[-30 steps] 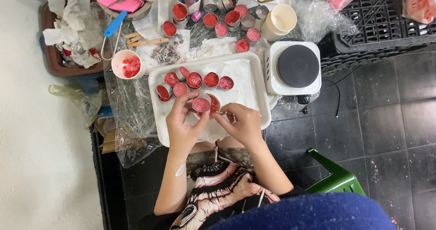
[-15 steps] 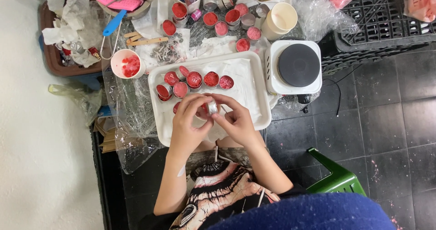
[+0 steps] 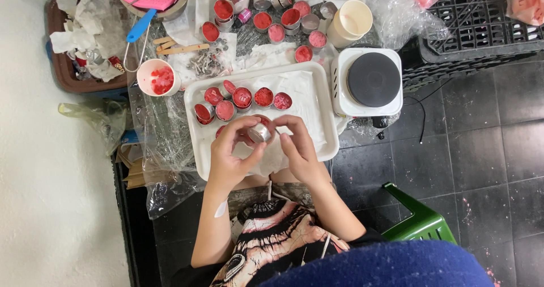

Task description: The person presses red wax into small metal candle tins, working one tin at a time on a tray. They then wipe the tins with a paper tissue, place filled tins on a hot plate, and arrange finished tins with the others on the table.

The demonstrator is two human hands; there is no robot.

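Both hands meet over a white tray (image 3: 317, 94) lined with white paper. My left hand (image 3: 229, 154) and my right hand (image 3: 297, 145) together grip a small round metal cup (image 3: 259, 133), turned so its silver bottom faces up. A row of several similar small cups filled with red and pink wax (image 3: 242, 98) stands on the tray just beyond my fingers. Part of another red cup shows under my left fingers.
A white single-burner hot plate (image 3: 371, 80) stands right of the tray. Behind are more wax-filled cups (image 3: 277, 23), a cream cup (image 3: 348, 20), a white cup of red bits (image 3: 158, 78), wooden sticks, crumpled tissues in a brown tray, a black crate and a green stool (image 3: 419, 222).
The cup in my hands showed its pink wax a second ago; it has been turned over so its metal underside faces up. My hands shifted slightly together.
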